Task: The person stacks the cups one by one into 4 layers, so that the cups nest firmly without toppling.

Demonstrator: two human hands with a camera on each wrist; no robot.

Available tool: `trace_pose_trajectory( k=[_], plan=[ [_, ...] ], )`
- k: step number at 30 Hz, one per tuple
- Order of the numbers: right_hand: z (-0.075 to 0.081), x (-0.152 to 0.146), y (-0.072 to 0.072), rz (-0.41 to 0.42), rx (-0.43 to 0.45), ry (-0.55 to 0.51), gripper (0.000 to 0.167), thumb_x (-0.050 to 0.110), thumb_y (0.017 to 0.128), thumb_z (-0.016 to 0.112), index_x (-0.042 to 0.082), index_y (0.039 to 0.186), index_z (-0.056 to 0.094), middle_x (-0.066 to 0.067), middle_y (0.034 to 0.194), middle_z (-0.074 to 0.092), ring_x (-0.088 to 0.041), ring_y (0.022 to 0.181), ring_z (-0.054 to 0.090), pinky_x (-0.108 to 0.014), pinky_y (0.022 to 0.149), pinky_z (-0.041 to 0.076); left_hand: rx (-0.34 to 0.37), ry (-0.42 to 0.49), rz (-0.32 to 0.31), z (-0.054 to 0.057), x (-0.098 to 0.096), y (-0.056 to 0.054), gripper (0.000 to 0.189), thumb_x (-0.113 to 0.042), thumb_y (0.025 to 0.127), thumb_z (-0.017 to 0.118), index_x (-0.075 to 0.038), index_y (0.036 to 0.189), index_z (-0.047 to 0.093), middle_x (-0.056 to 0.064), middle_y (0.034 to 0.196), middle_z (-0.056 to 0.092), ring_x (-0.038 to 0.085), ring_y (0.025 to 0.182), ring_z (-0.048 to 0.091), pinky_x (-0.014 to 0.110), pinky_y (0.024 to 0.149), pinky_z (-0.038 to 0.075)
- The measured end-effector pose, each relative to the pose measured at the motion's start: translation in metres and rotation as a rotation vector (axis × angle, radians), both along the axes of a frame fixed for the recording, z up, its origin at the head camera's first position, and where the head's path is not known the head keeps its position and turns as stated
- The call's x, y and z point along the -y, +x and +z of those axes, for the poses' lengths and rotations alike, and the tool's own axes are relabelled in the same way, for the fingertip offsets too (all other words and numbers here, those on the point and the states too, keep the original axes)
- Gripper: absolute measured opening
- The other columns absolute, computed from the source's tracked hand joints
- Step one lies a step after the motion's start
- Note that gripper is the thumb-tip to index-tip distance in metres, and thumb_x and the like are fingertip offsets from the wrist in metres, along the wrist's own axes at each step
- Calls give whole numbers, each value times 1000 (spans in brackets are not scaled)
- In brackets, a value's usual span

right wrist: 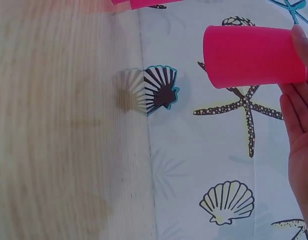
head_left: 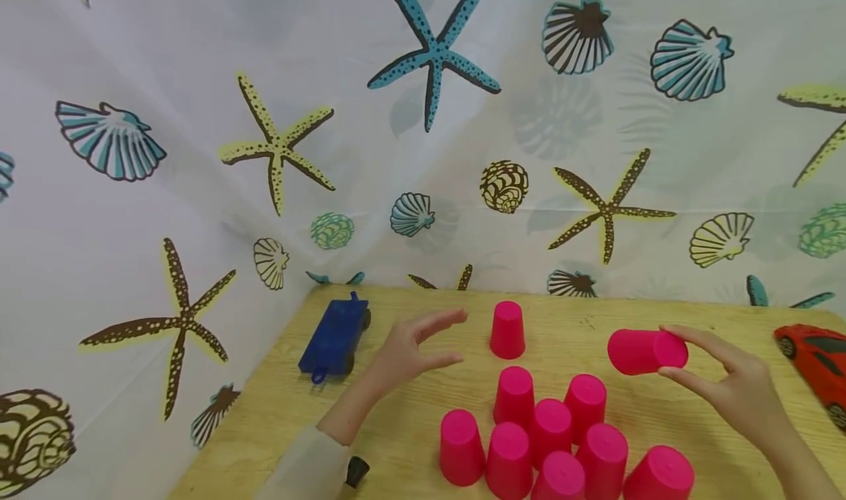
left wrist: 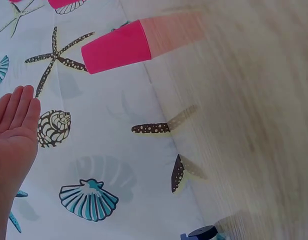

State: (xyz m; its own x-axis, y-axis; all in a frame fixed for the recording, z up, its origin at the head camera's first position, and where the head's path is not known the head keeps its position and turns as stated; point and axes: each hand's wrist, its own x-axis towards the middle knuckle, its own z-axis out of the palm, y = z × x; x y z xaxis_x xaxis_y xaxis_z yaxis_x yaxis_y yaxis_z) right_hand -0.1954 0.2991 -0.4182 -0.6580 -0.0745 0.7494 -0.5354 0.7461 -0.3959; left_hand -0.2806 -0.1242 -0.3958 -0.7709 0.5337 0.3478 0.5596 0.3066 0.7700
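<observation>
My right hand (head_left: 740, 382) pinches a bright pink plastic cup (head_left: 637, 351) near its narrow base, thumb on one side and fingers on the other. The cup is tipped on its side above the table, its wide rim pointing left; the right wrist view also shows this cup (right wrist: 254, 57). My left hand (head_left: 416, 349) is raised over the table with its fingers extended and thumb apart, holding nothing. Just right of it, a single pink cup (head_left: 507, 331) stands upside down. Several more upside-down pink cups (head_left: 514, 397) stand clustered closer to me.
A blue toy trailer (head_left: 335, 335) sits at the table's back left, and a red toy car (head_left: 819, 364) at the right edge. A small black object (head_left: 357, 472) lies near my left sleeve. A patterned seashell curtain (head_left: 423, 162) borders the wooden table (head_left: 410, 434).
</observation>
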Motion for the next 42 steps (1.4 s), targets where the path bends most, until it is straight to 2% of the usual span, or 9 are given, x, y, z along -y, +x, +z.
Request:
trace_pose_trajectory(
  k=[8, 14, 20, 22, 25, 28, 31, 33, 42],
  plan=[
    [2, 16, -29, 132, -57, 9, 71, -8, 52, 88, 5, 120, 69, 33, 123, 57, 23, 117, 48, 3, 97, 35, 52, -132, -135, -6, 7, 35, 59, -26, 83, 78, -20, 138, 56, 0, 137, 62, 18, 129, 58, 39, 106, 49],
    [0, 28, -48, 177, -48, 17, 68, -4, 55, 88, 7, 119, 69, 6, 115, 72, 23, 116, 49, 3, 96, 36, 125, -203, -176, -11, 7, 46, 59, -34, 82, 79, -24, 136, 58, -5, 133, 64, 10, 125, 60, 47, 106, 49],
    [-4, 42, -65, 202, 47, 29, 63, 4, 62, 88, 9, 121, 69, -14, 112, 73, 25, 115, 47, 4, 95, 35, 139, -268, -195, -14, 9, 54, 56, -33, 82, 79, -20, 134, 61, -4, 131, 66, 8, 121, 62, 42, 105, 50],
    [-5, 46, -70, 201, 79, 57, 60, 7, 65, 88, 8, 121, 68, -15, 113, 72, 16, 114, 54, 5, 94, 34, 118, -287, -200, -16, 10, 55, 54, -33, 83, 78, -19, 132, 62, -2, 129, 68, 8, 120, 63, 39, 104, 51],
    [-6, 52, -78, 192, 117, 103, 56, 11, 68, 87, 7, 121, 68, -13, 114, 73, -9, 111, 66, 5, 92, 33, 94, -299, -205, -18, 11, 55, 49, -33, 83, 77, -16, 128, 66, 0, 125, 70, 9, 116, 65, 37, 101, 53],
    [-7, 57, -87, 188, 144, 143, 54, 14, 71, 86, 7, 120, 68, -10, 114, 73, -28, 105, 67, -6, 90, 47, 79, -298, -207, -20, 13, 56, 46, -32, 84, 77, -15, 125, 67, 1, 121, 72, 8, 113, 67, 36, 98, 55],
    [-8, 62, -95, 208, 171, 161, 52, 15, 72, 86, 7, 120, 68, -10, 114, 73, -30, 105, 69, -31, 87, 59, 73, -293, -211, -21, 15, 57, 47, -31, 83, 77, -13, 125, 68, 2, 120, 72, 8, 111, 68, 35, 97, 55],
    [-9, 65, -100, 230, 193, 164, 52, 16, 72, 85, 6, 120, 68, -11, 115, 73, -30, 105, 69, -45, 86, 58, 81, -291, -214, -21, 17, 57, 48, -31, 83, 78, -12, 126, 67, 2, 120, 72, 7, 111, 67, 34, 97, 55],
    [-16, 77, -114, 295, 286, 161, 49, 20, 78, 82, 4, 121, 67, -13, 116, 72, -32, 104, 69, -51, 87, 56, 124, -303, -211, -21, 22, 60, 51, -32, 82, 78, -15, 129, 65, -1, 124, 70, 4, 114, 66, 30, 98, 54]
  ],
)
